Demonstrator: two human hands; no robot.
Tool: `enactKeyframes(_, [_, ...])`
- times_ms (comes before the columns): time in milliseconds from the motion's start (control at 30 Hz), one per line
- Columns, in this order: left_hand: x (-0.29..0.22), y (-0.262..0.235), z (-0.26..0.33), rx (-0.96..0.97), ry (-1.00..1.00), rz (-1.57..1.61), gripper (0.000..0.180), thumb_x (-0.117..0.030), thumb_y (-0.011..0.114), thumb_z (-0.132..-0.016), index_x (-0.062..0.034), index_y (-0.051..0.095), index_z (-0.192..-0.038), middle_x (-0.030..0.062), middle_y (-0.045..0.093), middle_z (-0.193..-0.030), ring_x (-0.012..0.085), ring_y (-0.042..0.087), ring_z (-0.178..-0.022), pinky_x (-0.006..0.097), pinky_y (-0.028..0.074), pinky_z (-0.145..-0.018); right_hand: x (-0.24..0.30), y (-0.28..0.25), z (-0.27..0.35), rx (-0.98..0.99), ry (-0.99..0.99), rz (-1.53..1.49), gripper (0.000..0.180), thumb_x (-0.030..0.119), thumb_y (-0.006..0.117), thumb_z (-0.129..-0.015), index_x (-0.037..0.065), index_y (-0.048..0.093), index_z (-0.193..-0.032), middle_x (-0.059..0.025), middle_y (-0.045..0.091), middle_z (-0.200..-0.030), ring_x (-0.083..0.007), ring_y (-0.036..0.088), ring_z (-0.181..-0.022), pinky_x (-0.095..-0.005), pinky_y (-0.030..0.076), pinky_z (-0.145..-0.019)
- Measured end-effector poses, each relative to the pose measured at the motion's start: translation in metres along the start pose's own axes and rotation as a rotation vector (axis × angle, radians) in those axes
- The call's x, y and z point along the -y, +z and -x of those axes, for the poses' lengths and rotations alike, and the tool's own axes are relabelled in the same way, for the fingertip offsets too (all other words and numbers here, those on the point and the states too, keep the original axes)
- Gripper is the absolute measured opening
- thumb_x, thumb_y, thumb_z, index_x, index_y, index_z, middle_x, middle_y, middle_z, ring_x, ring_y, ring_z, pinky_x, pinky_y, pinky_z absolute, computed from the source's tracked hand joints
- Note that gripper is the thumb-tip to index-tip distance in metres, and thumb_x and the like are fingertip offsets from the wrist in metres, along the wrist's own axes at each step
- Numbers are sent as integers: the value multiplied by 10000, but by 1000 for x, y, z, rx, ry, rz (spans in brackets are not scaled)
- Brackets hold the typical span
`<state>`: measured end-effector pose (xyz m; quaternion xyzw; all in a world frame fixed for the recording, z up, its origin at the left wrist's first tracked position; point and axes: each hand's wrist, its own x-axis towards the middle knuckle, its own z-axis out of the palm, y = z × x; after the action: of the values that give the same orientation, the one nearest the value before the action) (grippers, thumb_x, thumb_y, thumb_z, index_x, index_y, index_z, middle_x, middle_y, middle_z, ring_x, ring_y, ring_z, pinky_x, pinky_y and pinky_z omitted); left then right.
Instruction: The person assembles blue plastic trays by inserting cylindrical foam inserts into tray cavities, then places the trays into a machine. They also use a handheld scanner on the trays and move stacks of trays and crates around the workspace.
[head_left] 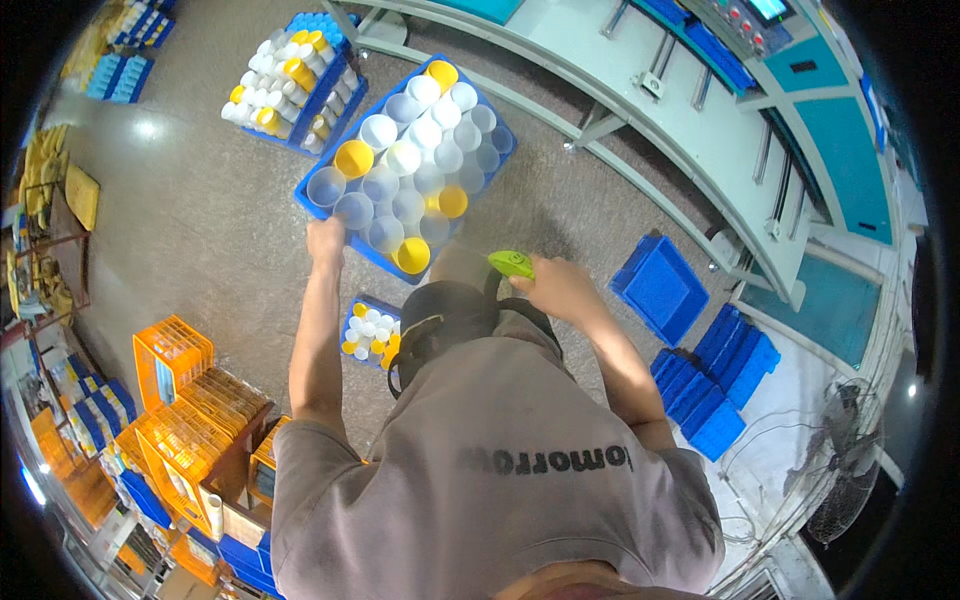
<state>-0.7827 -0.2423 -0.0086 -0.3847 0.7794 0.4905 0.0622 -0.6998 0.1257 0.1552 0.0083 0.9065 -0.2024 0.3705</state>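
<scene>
Left hand (325, 240) is up at the near left edge of the blue plastic crate (312, 196), fingers curled down on the rim by the look of it, though whether they truly clamp it I cannot tell from this high angle. That crate is packed with upright white and yellow plastic cups (405, 158), rims up, shoulder to shoulder, and it sits on the grey speckled floor (190, 220) just ahead of the person's body. Right hand (562, 287) is closed around a bright green handle (511, 263), with a black strap or hose (520, 312) looping back from it toward the waist, where a dark round pack (440, 315) hangs. To do this well, I'd say the left hand wants a firm, low hold on the rim so the crate stays level; those cups stand loose and any tilt could send the corner ones over. Keep the green tool clear of the cup rims, too. Down below, a second small blue tray of little white and yellow caps (368, 333) lies near the feet, so footing needs care. Further off sit another blue crate of capped bottles (290, 80), a stack of empty blue trays (658, 285) and orange lattice baskets (175, 355), well apart from the hands.
</scene>
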Motion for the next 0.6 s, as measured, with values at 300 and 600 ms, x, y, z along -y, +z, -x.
enactKeyframes(300, [-53,1,-107,-47,18,-384,356,-266,742,-767,76,727,-864,193,721,-880,260,697,-736,389,524,-693,92,-69,-51,-74,54,-17,482,387,563,-961,-11,605,-1229,-277,696,-967,-421,682,-943,-495,519,-855])
enactKeyframes(600, [-97,7,-131,-41,64,-436,483,-385,724,-773,61,729,-960,279,711,-953,417,693,-955,454,523,-837,116,-107,-81,-155,-37,99,487,412,572,-969,-3,601,-1222,-268,686,-844,-438,680,-863,-523,522,-791])
